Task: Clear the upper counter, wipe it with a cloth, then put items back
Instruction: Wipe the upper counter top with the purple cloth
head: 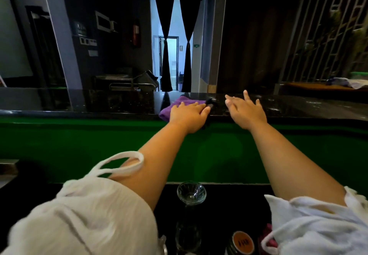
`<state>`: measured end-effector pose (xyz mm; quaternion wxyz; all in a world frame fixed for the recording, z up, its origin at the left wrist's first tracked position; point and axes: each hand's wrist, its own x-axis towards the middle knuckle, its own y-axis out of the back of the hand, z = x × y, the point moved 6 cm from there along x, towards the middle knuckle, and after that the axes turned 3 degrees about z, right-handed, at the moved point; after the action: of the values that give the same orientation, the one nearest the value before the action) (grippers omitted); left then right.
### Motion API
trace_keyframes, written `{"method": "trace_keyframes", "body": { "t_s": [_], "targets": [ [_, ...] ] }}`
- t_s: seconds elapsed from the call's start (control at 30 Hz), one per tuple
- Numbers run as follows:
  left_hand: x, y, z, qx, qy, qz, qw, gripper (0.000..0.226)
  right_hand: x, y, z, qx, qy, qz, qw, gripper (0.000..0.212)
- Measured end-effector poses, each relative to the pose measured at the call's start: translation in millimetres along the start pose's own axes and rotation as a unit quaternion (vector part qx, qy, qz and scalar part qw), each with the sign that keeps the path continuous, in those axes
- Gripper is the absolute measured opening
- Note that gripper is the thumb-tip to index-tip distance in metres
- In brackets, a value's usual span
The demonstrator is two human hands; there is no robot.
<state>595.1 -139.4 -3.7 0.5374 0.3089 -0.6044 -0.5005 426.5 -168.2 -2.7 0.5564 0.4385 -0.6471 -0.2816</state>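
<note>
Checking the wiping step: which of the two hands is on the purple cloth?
The left hand: it rests on the purple cloth on the upper counter. The right hand is spread open beside it, off the cloth.

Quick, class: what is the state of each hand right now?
Left hand: open, resting flat on the purple cloth.
Right hand: open, fingers spread, holding nothing.

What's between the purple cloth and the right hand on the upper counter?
Head view: a small black object at the fingers of the left hand, then bare upper counter.
</note>
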Motion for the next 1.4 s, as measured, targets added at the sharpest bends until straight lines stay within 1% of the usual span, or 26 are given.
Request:
{"method": "trace_keyframes", "body": {
  "t_s": [0.07,0.2,0.27,0.33,0.43,0.57,0.63,0.7,0.73,0.8,0.87,0.93,1.0,1.07,1.13,1.27,1.33,1.4],
  "targets": [
    [-2.1,3.1,-23.8,0.001,0.006,-0.002,1.0,0.051,0.1,-1.3,0.6,0.001,0.003,-0.003,1.0,0.051],
    [0.1,7.8,-75.5,0.004,0.079,-0.001,0.997,0.05,0.9,-2.5,-0.4,-0.006,0.005,0.001,1.0,0.05],
    [6.5,5.5,-89.3,-0.016,0.117,-0.009,0.993,0.05,1.3,-2.6,-1.9,-0.008,0.011,0.006,1.0,0.05],
    [14.5,1.0,-88.0,-0.017,0.141,-0.024,0.99,0.051,1.5,-2.3,-2.8,-0.01,0.018,0.012,1.0,0.05],
    [23.5,-2.6,-50.6,0.002,0.122,-0.028,0.992,0.05,0.7,-1.0,-2.7,-0.004,0.031,0.016,0.999,0.049],
    [14.8,-3.2,18.2,-0.009,0.069,0.01,0.998,0.05,0.2,3.7,-0.5,0.005,0.018,0.053,0.998,0.051],
    [8.3,-5.1,18.8,-0.007,0.059,0.009,0.998,0.05,-0.2,4.9,-0.5,0.023,0.01,0.063,0.998,0.053],
    [0.7,-1.8,-2.0,0.003,0.053,0.0,0.999,0.048,1.6,7.2,3.6,0.053,0.019,0.041,0.998,0.055],
    [-2.7,0.9,-17.6,0.015,0.059,-0.004,0.998,0.047,2.2,9.3,10.5,0.051,0.025,0.026,0.998,0.055],
    [-9.5,5.2,-55.9,0.038,0.102,-0.007,0.994,0.047,3.2,14.3,31.4,-0.008,0.035,0.008,0.999,0.054],
    [-11.7,6.9,-90.8,0.046,0.159,-0.007,0.986,0.048,4.5,17.3,49.1,-0.057,0.048,0.012,0.997,0.056],
    [-4.0,4.8,-107.8,0.039,0.199,-0.011,0.979,0.05,5.7,16.3,51.7,-0.064,0.075,0.032,0.995,0.056],
    [8.0,2.8,-102.0,0.028,0.221,-0.02,0.975,0.051,7.2,14.1,48.1,-0.063,0.081,0.045,0.994,0.056],
    [19.1,0.4,-77.1,0.011,0.21,-0.029,0.977,0.049,8.0,13.8,47.3,-0.058,0.07,0.048,0.995,0.056],
    [25.3,-3.1,-33.9,0.014,0.164,-0.027,0.986,0.048,7.3,14.1,49.8,-0.051,0.063,0.042,0.996,0.056],
    [16.3,-10.8,48.3,0.008,0.079,0.019,0.997,0.049,4.3,15.3,49.0,-0.032,0.059,0.038,0.997,0.056],
    [7.5,-12.3,55.7,0.003,0.054,0.041,0.998,0.048,4.7,14.6,49.2,0.005,0.061,0.001,0.998,0.057],
    [0.6,-8.7,43.4,0.002,0.037,0.049,0.998,0.047,6.0,14.2,53.2,0.042,0.064,-0.057,0.995,0.057]
  ]
}}
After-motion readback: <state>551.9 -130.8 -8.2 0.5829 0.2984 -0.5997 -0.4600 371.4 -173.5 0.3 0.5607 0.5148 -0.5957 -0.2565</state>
